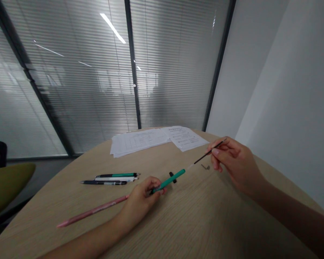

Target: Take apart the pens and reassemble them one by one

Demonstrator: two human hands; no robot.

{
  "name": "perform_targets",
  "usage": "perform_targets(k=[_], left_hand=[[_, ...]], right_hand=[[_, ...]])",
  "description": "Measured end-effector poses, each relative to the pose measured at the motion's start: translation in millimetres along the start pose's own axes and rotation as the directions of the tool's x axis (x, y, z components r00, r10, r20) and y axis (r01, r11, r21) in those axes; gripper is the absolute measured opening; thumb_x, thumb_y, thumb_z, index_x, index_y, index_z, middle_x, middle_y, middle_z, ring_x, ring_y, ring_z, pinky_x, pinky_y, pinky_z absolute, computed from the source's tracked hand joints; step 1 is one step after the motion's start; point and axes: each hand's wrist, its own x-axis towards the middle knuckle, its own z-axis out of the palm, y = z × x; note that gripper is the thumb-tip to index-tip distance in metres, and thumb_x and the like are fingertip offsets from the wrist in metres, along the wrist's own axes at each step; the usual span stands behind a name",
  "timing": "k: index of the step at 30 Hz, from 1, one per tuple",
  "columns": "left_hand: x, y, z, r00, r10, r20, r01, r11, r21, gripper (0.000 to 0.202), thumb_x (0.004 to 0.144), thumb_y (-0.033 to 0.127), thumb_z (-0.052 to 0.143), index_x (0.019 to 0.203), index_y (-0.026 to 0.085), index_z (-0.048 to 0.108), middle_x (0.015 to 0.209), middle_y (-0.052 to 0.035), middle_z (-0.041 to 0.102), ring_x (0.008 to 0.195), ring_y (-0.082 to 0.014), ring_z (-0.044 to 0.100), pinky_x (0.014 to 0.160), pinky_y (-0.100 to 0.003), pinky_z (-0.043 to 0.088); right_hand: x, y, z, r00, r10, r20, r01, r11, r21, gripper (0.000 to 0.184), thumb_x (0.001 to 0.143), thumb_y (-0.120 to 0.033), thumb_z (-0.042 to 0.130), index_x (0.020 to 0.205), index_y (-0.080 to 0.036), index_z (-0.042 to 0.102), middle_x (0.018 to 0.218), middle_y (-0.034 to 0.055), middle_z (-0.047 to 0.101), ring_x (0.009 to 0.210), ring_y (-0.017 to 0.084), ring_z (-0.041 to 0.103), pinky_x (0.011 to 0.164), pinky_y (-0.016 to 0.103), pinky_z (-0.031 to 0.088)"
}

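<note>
My left hand (pixel 143 198) is closed around a green pen barrel (pixel 172 180), whose far end points up and to the right. Between the thumb and fingers of my right hand (pixel 233 162) is a thin dark pen refill (pixel 209 152). Its pale tip slants down toward the barrel's end, with a small gap between them. Just behind the barrel lies a small black piece (pixel 172 177), partly hidden by it. A small dark part (pixel 205 167), too small to name, rests on the table below the refill.
Left of my hands, several pens (pixel 110 179) lie side by side on the wooden table (pixel 194 223). A long pink pen (pixel 93 211) lies nearer, its right end by my left wrist. Printed papers (pixel 143 141) spread along the far edge. A green chair (pixel 9 185) stands at left.
</note>
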Motion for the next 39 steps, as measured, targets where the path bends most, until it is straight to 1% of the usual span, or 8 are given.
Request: perform_targets(k=[6, 11, 20, 26, 31, 34, 37, 39], left_hand=[[-0.5, 0.4, -1.8, 1.000, 0.007, 0.026, -0.007, 1.000, -0.002, 0.004, 0.067, 0.019, 0.050, 0.071, 0.018, 0.051, 0.072, -0.0014, 0.063, 0.072, -0.0163, 0.059, 0.070, -0.028, 0.044], [-1.3, -1.0, -1.0, 0.999, 0.006, 0.050, -0.006, 1.000, 0.005, 0.004, 0.069, 0.018, 0.050, 0.072, 0.019, 0.052, 0.074, -0.0015, 0.065, 0.072, -0.0161, 0.059, 0.069, -0.028, 0.044], [-3.9, 2.9, -0.8, 0.998, 0.009, 0.060, -0.010, 1.000, 0.013, 0.003, 0.070, 0.018, 0.051, 0.072, 0.018, 0.053, 0.071, -0.0010, 0.064, 0.070, -0.0162, 0.059, 0.067, -0.026, 0.044], [-4.0, 3.5, -0.3, 0.998, 0.000, 0.070, 0.000, 1.000, -0.003, 0.004, 0.071, 0.021, 0.052, 0.074, 0.018, 0.053, 0.071, -0.0016, 0.063, 0.070, -0.0169, 0.059, 0.067, -0.028, 0.044], [-4.5, 3.7, 0.5, 0.998, -0.026, 0.056, 0.029, 0.998, -0.049, 0.004, 0.071, 0.020, 0.051, 0.074, 0.018, 0.051, 0.071, -0.0015, 0.064, 0.071, -0.0168, 0.060, 0.067, -0.027, 0.044], [-4.7, 1.0, 0.8, 0.998, -0.018, 0.066, 0.024, 0.995, -0.092, 0.004, 0.072, 0.020, 0.052, 0.075, 0.018, 0.050, 0.073, -0.0016, 0.065, 0.072, -0.0162, 0.060, 0.068, -0.027, 0.044], [-4.7, -2.1, 0.2, 0.997, 0.028, 0.078, -0.015, 0.987, -0.159, 0.006, 0.076, 0.022, 0.051, 0.079, 0.017, 0.048, 0.074, -0.0027, 0.065, 0.074, -0.0163, 0.059, 0.072, -0.028, 0.043], [-5.0, -2.5, -0.4, 0.996, 0.051, 0.073, -0.034, 0.977, -0.213, 0.008, 0.079, 0.024, 0.049, 0.083, 0.017, 0.046, 0.076, -0.0037, 0.065, 0.077, -0.0168, 0.059, 0.075, -0.030, 0.042]], right_hand=[[-4.8, 11.7, 4.2, 0.999, -0.012, 0.050, 0.014, 0.999, -0.051, 0.006, 0.069, -0.023, 0.052, 0.070, -0.017, 0.051, 0.044, -0.0059, 0.049, 0.037, 0.007, 0.045, 0.035, 0.019, 0.036], [-7.8, 15.6, 12.5, 0.993, 0.051, 0.110, -0.040, 0.994, -0.101, 0.008, 0.067, -0.025, 0.053, 0.069, -0.018, 0.052, 0.043, -0.0062, 0.047, 0.038, 0.007, 0.046, 0.037, 0.019, 0.038], [-14.4, 35.4, 26.3, 0.963, 0.142, 0.229, -0.126, 0.988, -0.085, 0.010, 0.066, -0.026, 0.054, 0.072, -0.018, 0.052, 0.052, -0.0050, 0.048, 0.043, 0.007, 0.047, 0.041, 0.019, 0.038], [-16.7, 41.3, 32.9, 0.942, 0.204, 0.266, -0.199, 0.979, -0.048, 0.012, 0.064, -0.024, 0.054, 0.074, -0.019, 0.050, 0.048, -0.0076, 0.045, 0.041, 0.007, 0.046, 0.040, 0.018, 0.038], [-13.5, 45.2, 33.8, 0.940, 0.198, 0.279, -0.201, 0.979, -0.019, 0.021, 0.064, -0.021, 0.054, 0.084, -0.019, 0.047, 0.069, -0.0031, 0.055, 0.042, 0.004, 0.044, 0.039, 0.017, 0.037], [-9.5, 55.8, 33.3, 0.931, 0.211, 0.298, -0.192, 0.977, -0.091, 0.020, 0.067, -0.021, 0.052, 0.086, -0.018, 0.047, 0.074, -0.0011, 0.056, 0.043, 0.004, 0.045, 0.040, 0.017, 0.037], [-4.3, 71.1, 34.1, 0.905, 0.286, 0.315, -0.213, 0.946, -0.245, 0.016, 0.071, -0.020, 0.049, 0.086, -0.016, 0.049, 0.062, -0.0035, 0.053, 0.043, 0.005, 0.046, 0.041, 0.017, 0.037], [-1.0, 82.3, 35.7, 0.888, 0.314, 0.336, -0.184, 0.912, -0.367, 0.014, 0.074, -0.019, 0.047, 0.086, -0.016, 0.051, 0.057, -0.0036, 0.053, 0.045, 0.007, 0.048, 0.043, 0.018, 0.039]])
